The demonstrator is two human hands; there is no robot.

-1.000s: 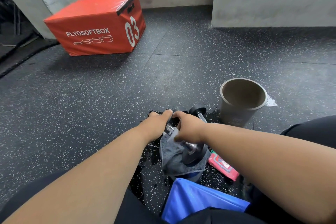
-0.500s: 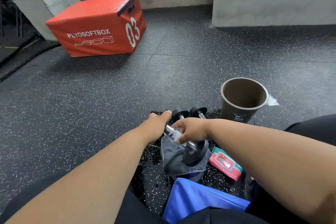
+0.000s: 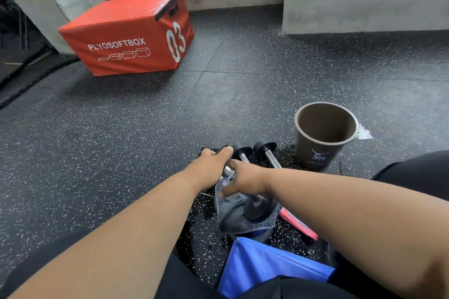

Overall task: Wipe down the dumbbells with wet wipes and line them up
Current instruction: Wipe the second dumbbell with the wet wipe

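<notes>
Black dumbbell (image 3: 255,204) tilted on grey cloth – two more (image 3: 266,150) beside, on floor

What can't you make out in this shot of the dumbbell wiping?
Head view only:
- Wet wipe: none plainly seen; the right hand covers the handle of the near dumbbell.
- Far end of that dumbbell: under the left hand.
- Red packet: mostly behind the right forearm, label unreadable.
- Other dumbbells: near ends hidden by the right arm.
- Blue bag: cut off by dark clothing below.
</notes>
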